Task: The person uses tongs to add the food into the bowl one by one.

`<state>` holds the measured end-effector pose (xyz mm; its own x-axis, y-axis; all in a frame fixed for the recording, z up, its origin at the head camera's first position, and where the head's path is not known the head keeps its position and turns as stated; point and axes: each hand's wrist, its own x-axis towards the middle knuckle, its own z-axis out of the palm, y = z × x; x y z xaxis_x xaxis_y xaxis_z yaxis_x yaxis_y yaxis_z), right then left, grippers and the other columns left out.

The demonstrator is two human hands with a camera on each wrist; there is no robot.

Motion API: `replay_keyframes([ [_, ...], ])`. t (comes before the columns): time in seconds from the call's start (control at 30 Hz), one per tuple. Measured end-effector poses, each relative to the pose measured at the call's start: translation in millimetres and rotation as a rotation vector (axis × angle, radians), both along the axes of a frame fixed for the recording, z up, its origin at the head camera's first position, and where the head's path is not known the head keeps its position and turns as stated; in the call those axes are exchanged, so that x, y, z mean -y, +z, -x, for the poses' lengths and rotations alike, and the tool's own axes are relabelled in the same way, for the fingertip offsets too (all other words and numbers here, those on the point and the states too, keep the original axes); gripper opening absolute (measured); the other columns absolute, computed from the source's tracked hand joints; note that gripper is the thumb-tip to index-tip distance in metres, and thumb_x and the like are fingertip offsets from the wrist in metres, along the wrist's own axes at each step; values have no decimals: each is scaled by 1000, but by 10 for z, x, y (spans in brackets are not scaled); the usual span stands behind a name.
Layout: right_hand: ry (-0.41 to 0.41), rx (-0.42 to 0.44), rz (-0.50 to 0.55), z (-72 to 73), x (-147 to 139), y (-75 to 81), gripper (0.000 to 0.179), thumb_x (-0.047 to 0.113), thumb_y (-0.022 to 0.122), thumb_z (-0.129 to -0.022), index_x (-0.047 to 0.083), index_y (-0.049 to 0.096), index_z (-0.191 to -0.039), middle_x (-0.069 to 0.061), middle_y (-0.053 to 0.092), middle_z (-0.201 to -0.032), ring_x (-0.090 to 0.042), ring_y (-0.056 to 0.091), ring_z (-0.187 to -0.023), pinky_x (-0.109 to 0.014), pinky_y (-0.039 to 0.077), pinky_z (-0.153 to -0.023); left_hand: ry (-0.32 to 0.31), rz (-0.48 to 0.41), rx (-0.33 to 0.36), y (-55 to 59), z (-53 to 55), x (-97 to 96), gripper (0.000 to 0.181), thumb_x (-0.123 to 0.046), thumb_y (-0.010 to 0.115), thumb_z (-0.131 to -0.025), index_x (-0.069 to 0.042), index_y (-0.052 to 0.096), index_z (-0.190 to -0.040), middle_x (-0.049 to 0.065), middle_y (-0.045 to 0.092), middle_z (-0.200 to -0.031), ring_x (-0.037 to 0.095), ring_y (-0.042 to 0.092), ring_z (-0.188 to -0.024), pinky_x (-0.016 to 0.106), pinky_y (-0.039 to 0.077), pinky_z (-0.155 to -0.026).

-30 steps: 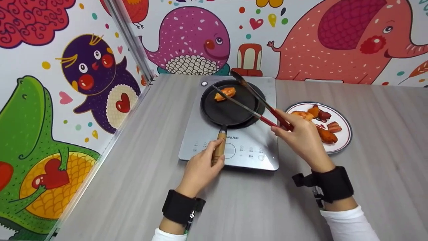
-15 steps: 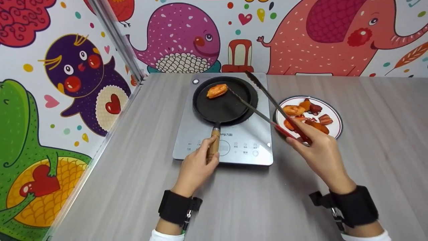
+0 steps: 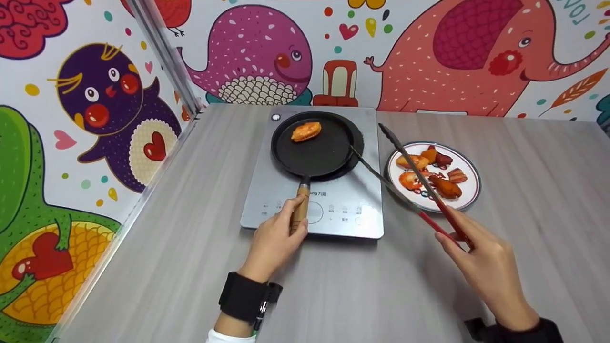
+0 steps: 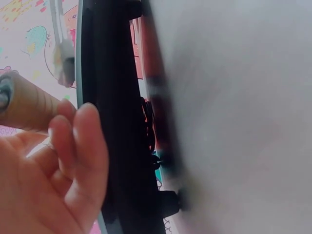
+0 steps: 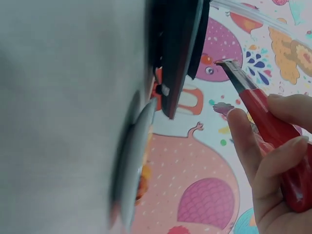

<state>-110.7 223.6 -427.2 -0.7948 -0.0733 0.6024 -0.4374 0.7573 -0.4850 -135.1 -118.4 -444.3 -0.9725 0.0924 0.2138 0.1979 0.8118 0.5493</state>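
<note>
My left hand (image 3: 277, 236) grips the wooden handle (image 3: 299, 208) of a black frying pan (image 3: 314, 155), which stands on a silver induction cooktop (image 3: 259, 209). One browned piece of food (image 3: 306, 132), like a chicken wing, lies in the pan toward its far left. In my right hand (image 3: 493, 264) are metal tongs (image 3: 405, 159) with red grips, their arms spread and nothing between the tips. One tip overlaps the pan's right rim in the head view; the other is over the table between cooktop and plate. The right wrist view shows fingers round the red grip (image 5: 270, 122).
Right of the cooktop, a white plate (image 3: 469, 190) with a dark rim bears several pieces of cooked food (image 3: 445, 186). Behind the table (image 3: 190, 267) stands a wall (image 3: 362, 28) with cartoon animals, and another printed panel (image 3: 43, 186) runs along the left side.
My right hand has drawn back toward the lower right, taking the spread tongs away from the food piece in the pan. My left hand still holds the handle. The head view has shifted slightly.
</note>
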Motion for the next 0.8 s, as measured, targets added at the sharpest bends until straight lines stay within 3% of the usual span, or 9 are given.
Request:
replay_keyframes([
  [0.17,-44,22,1,-26,-119,-81,56,13,79,-65,18,61,-118,-5,64,-100,-2,51,-66,-9,34,-56,-12,-15,-36,-13,-7,6,45,-33,50,-87,-25,41,-130,6,64,-101,14,59,-72,32,45,-59],
  [0.43,-159,112,20,-139,-300,-178,53,16,78,-66,17,62,-117,-7,64,-98,-1,46,-65,-8,32,-58,-7,-6,-5,1,-5,-5,46,-35,49,-87,-27,40,-131,7,63,-106,17,61,-79,34,46,-63],
  [0.8,-222,124,35,-157,-424,-117,52,16,79,-65,16,63,-115,-9,65,-97,10,44,-65,-4,33,-60,11,-3,15,16,-4,-12,47,-36,50,-86,-28,40,-131,7,64,-102,19,61,-80,36,45,-63],
])
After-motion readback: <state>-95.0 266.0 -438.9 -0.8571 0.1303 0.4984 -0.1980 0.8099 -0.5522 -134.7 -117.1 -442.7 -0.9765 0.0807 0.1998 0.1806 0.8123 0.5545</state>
